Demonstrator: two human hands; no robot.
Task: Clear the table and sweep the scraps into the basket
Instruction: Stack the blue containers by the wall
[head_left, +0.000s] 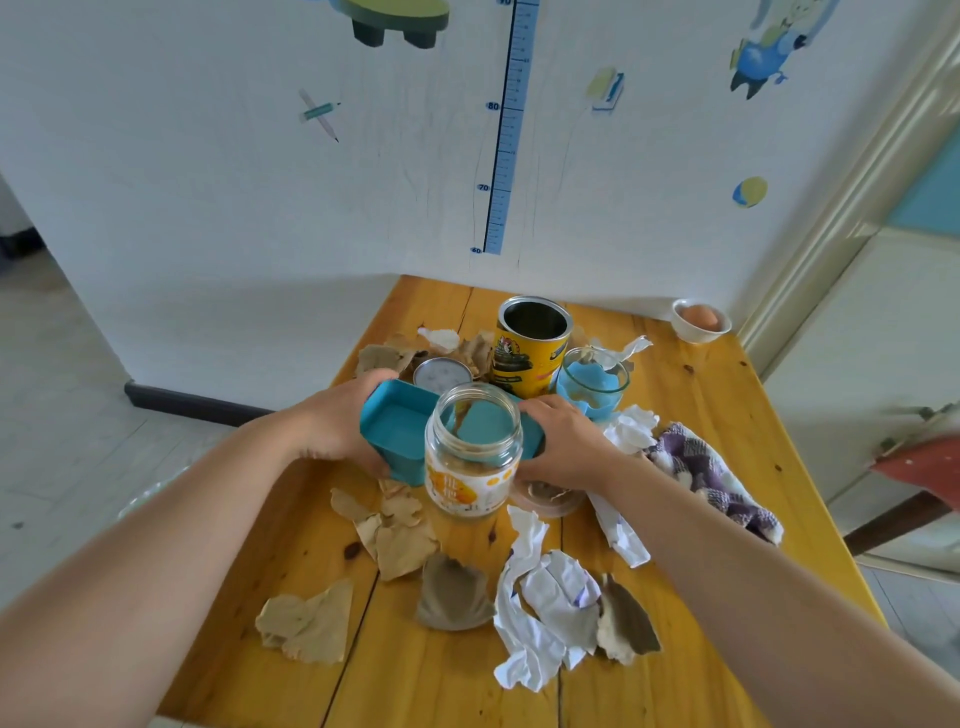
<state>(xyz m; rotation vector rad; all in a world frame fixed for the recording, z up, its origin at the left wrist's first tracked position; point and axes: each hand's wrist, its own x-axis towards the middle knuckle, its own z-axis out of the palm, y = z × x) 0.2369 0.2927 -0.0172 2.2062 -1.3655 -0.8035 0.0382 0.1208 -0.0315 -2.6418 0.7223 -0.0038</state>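
Observation:
A teal rectangular basket (400, 421) sits at the middle of the wooden table (691, 395). My left hand (340, 421) grips its left end and my right hand (563, 441) grips its right end. A clear glass jar (470, 467) with an orange label stands right in front of the basket and hides part of it. Torn brown paper scraps (400, 535) and crumpled white paper scraps (540, 608) lie scattered over the near half of the table. More scraps (384, 356) lie behind the basket.
A tall yellow open tin (530, 345), a round metal lid (441, 375) and a glass (592, 387) holding blue material stand behind the basket. A purple checked cloth (711, 478) lies at right. A white bowl with an egg (700, 319) sits at the far right corner by the wall.

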